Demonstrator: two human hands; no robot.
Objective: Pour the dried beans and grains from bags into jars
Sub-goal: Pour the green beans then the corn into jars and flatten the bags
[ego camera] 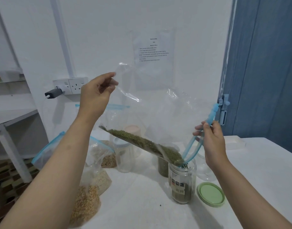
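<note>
While the bag (158, 104) hangs tilted in the head view, we've got its closed corner high in the left hand (96, 93) and the blue zip mouth low at the right hand (211, 139). Long axis slopes down left to right; green beans (147, 144) lie along the lower fold, touching the jar (182, 182) rim on the bench (142, 204). Left grip pinches plastic film, right grip pinches the zip strip (209, 118), both pressed together. Right hand is nearer the jar, so we judge it steers the mouth while left lifts.

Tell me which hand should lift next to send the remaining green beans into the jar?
Left hand, probably: it pinches the bag by its high closed corner, behind the beans. The right hand holds the blue zip edge by the jar.
</note>
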